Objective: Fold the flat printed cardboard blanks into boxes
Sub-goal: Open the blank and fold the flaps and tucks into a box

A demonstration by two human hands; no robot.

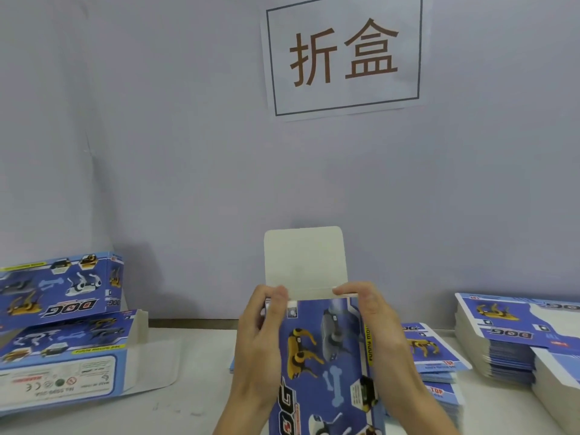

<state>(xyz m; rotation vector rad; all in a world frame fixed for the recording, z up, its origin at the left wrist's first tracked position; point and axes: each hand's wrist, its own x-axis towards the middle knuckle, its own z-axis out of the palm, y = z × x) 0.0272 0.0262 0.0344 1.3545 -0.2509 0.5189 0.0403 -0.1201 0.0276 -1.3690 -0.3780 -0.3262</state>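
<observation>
I hold a blue printed dog box [326, 356] upright in front of me, its white top flap [304, 259] standing up above the opening. My left hand [260, 334] grips the box's left side, fingers curled over the top edge. Around the right side, my right hand [373, 324] grips with its fingers at the flap's crease. Two folded boxes [59, 287] sit stacked at the left. Flat blanks lie in a tall stack [508, 343] at the right.
A smaller pile of flat blanks [436, 356] lies just right of my hands on the white table [194, 372]. The folded box at lower left [62, 365] has an open end flap. A grey wall with a paper sign [343, 54] stands behind.
</observation>
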